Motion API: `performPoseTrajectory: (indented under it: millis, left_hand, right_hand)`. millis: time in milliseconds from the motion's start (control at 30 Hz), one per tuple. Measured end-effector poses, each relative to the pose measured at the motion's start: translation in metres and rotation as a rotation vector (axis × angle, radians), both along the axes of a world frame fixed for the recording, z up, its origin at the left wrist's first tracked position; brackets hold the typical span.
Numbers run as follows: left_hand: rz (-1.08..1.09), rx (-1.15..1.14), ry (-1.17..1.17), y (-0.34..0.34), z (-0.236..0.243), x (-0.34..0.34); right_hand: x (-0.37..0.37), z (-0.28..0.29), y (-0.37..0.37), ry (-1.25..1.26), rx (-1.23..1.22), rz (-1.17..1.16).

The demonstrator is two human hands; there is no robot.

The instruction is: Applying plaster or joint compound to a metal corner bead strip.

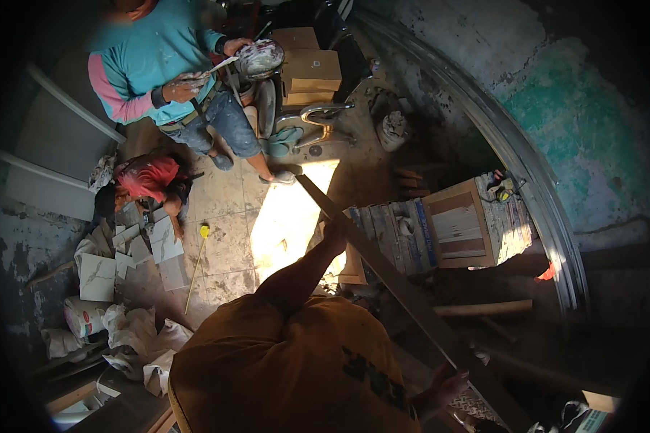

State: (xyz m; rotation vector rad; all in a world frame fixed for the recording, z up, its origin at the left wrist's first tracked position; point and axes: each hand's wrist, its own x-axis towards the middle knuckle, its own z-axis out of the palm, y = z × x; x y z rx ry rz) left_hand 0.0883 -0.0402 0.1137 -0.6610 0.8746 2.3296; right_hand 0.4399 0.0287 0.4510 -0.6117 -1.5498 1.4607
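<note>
A long, straight grey-brown bar [401, 292] slants from the sunlit floor in the middle down to the lower right. My left hand [335, 237] is closed around its upper part, arm stretched forward. Lower down, my right hand [446, 387] grips the same bar near the right side of my yellow shirt; shadow hides part of those fingers. Whether the bar is wood or metal I cannot tell. Its far end appears close to the shoe of a standing person [155, 61], who holds a flat tool and a white-smeared bowl [260, 59].
A person in red [148, 180] crouches at left beside cut tiles [166, 242]. A yellow tape measure [204, 232] lies on the floor, tape pulled out. Stacked boxes [393, 234] stand right of the bar. Metal channels [513, 151] line the right wall; cardboard boxes [310, 70] stand behind.
</note>
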Motion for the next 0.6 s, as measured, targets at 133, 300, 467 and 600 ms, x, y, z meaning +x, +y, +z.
performPoseTrajectory:
  millis: [133,300,467,600]
  left_hand:
    - [-0.520,-0.153,-0.086,0.021,0.027,-0.003]
    - [-0.851,-0.226,-0.089,0.061,0.027,0.012]
    - [-1.043,-0.245,-0.005,0.095,0.043,0.050]
    - [-1.085,-0.137,0.016,0.113,0.044,0.083]
  right_hand:
    - [-0.012,-0.001,-0.009,0.064,-0.089,-0.056]
    - [-0.025,-0.002,-0.006,0.059,-0.023,-0.164]
    - [-0.006,-0.013,0.032,-0.003,0.040,-0.181]
    - [0.010,-0.017,0.070,-0.135,0.124,-0.147]
